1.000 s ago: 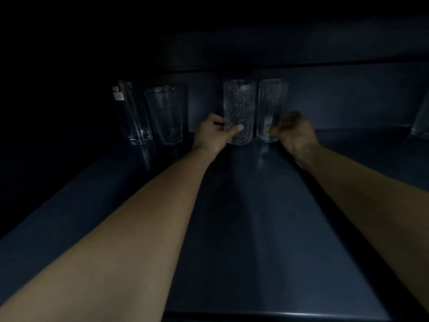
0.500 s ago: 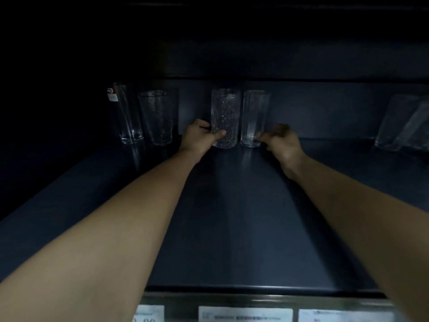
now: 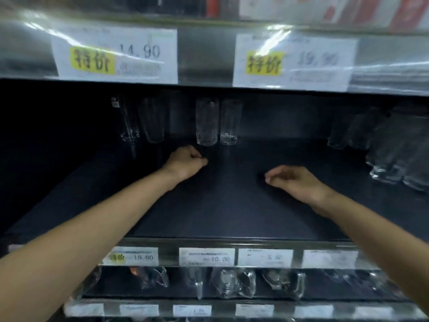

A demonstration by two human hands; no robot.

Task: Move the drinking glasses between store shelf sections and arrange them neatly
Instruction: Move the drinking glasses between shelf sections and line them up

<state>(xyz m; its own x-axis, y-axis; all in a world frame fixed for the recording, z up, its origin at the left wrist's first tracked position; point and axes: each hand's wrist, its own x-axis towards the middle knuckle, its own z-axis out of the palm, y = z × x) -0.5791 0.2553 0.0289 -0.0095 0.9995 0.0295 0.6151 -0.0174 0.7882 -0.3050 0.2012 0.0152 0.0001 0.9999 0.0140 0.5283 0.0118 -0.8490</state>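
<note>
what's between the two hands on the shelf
Nothing: in the head view only bare dark shelf lies between the left hand and the right hand.

Left hand (image 3: 185, 162) fisted, right hand (image 3: 297, 182) loosely curled, both over the dark shelf (image 3: 232, 210) before two upright glasses (image 3: 207, 123).

Upper shelf edge (image 3: 204, 56), upper left of the frame: first price tag (image 3: 115, 55) carries a yellow patch reading "特价" and the figure "14.90". Upper right: second price tag (image 3: 293, 62), yellow patch "特价", figure blurred, apparently "19.90".

Middle shelf edge (image 3: 169, 254), lower part of the frame, from the left: third tag (image 3: 132, 256), "特价" and "10.00"; fourth tag (image 3: 206, 257), "10.00"; fifth tag (image 3: 265, 257), a figure starting "5.", remainder unclear; sixth tag (image 3: 329, 259), illegible.

Bottom shelf edge (image 3: 222, 310): small tags (image 3: 192, 310), illegible.
</note>
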